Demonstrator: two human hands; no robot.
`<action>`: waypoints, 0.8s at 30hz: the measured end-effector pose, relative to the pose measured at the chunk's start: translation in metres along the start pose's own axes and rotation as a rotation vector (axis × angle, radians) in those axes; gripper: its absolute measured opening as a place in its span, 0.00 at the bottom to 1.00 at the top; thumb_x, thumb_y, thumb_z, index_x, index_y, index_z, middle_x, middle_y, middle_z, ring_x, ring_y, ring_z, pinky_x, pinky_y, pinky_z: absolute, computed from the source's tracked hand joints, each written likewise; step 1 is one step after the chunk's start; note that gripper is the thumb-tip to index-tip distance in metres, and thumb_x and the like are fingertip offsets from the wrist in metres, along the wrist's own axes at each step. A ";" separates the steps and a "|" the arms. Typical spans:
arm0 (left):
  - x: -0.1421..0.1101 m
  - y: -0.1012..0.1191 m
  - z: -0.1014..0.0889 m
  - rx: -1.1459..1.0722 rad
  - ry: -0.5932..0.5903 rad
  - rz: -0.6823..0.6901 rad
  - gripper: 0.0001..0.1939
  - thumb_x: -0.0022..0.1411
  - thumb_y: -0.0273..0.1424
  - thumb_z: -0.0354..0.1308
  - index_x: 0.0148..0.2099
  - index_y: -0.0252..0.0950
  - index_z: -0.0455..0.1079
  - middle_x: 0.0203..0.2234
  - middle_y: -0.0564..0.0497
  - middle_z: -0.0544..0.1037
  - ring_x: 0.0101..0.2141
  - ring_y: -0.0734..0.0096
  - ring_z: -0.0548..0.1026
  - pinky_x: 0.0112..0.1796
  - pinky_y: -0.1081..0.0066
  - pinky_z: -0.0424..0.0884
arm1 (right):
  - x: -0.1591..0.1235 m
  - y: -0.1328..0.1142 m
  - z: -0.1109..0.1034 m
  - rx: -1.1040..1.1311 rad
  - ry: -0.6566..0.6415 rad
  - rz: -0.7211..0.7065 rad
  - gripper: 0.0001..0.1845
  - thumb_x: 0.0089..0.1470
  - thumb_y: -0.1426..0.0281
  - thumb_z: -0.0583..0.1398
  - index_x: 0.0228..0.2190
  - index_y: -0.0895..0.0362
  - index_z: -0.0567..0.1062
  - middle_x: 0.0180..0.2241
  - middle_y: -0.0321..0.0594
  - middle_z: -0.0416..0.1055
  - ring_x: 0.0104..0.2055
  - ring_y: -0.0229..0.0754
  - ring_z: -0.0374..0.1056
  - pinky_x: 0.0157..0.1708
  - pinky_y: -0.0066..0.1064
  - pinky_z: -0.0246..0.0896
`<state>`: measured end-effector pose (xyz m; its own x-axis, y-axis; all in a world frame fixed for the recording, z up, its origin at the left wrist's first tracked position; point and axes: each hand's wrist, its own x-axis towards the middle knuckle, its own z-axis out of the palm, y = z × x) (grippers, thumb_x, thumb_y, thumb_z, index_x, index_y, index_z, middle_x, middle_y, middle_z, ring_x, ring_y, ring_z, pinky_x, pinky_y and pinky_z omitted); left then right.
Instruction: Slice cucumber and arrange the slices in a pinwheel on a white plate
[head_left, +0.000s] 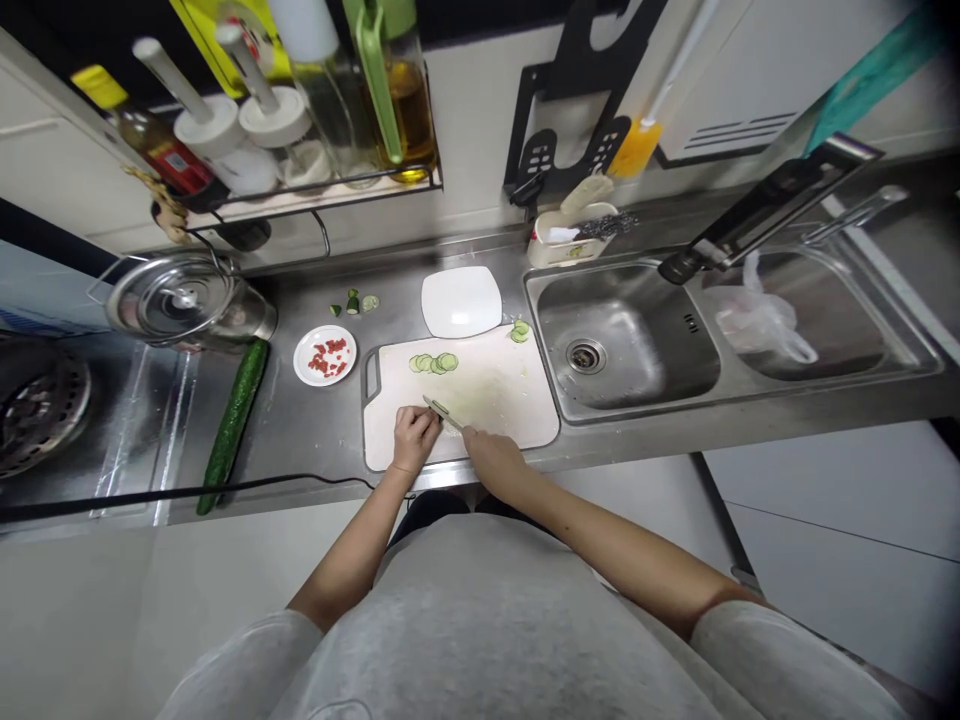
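My right hand [495, 464] is closed round the handle of a kitchen knife [447, 414], whose blade points to the upper left over the white cutting board [487, 400]. A thin green slice seems to cling to the blade. Beside the blade, my left hand [416, 438] has its fingers curled on a cucumber piece, mostly hidden under them. A row of cucumber slices [433, 363] lies on the board above my hands. More cucumber slices [519, 331] rest at its upper right corner.
A white plate [461, 302] stands behind the board. To the left are a small plate [300, 360] with red chopped bits, cucumber ends [352, 302], a whole cucumber [236, 420] and a steel pot [247, 312]. A black cable [247, 484] runs along the front edge. At right is a double sink [622, 340].
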<state>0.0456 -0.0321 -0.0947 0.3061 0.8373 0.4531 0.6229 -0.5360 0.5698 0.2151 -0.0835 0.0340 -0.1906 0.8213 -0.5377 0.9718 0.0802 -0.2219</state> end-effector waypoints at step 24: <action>0.002 -0.001 0.002 -0.013 0.018 -0.014 0.06 0.61 0.29 0.55 0.30 0.38 0.69 0.27 0.49 0.70 0.33 0.68 0.68 0.36 0.64 0.67 | 0.015 0.000 -0.001 0.053 -0.010 -0.050 0.12 0.59 0.79 0.48 0.42 0.62 0.67 0.36 0.52 0.75 0.41 0.47 0.74 0.37 0.32 0.66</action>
<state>0.0470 -0.0297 -0.0954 0.2847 0.8427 0.4570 0.6177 -0.5259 0.5848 0.2122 -0.0706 0.0272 -0.2404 0.8114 -0.5328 0.9523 0.0908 -0.2915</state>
